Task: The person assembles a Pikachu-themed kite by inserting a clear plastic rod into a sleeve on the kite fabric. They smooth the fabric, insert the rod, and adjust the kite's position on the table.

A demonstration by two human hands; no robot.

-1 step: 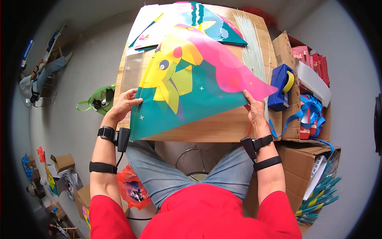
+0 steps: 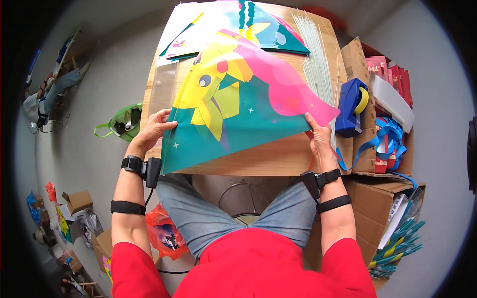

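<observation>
A thin, glossy kite sail [image 2: 248,111], printed in teal, pink and yellow with a cartoon figure, is stretched over the near half of the wooden table [image 2: 258,161]. My left hand [image 2: 158,130] pinches its left edge between thumb and fingers. At the lower right edge my right hand [image 2: 319,131] grips it with the thumb on top; the fingers beneath are partly hidden. The sail's near edge slants up from left to right. Beyond it lies a stack of similar printed sails [image 2: 283,37], partly covered by the held one.
Thin white rods [image 2: 318,64] lie along the table's right side. Close by are a blue tape dispenser [image 2: 350,107] and a cardboard box [image 2: 362,64] with red packets and blue ribbon. A green bag [image 2: 124,124] is at the left. Another person [image 2: 42,102] sits farther left.
The sail's pink right corner has drawn slightly to the left. Both hands keep their grip almost in place.
</observation>
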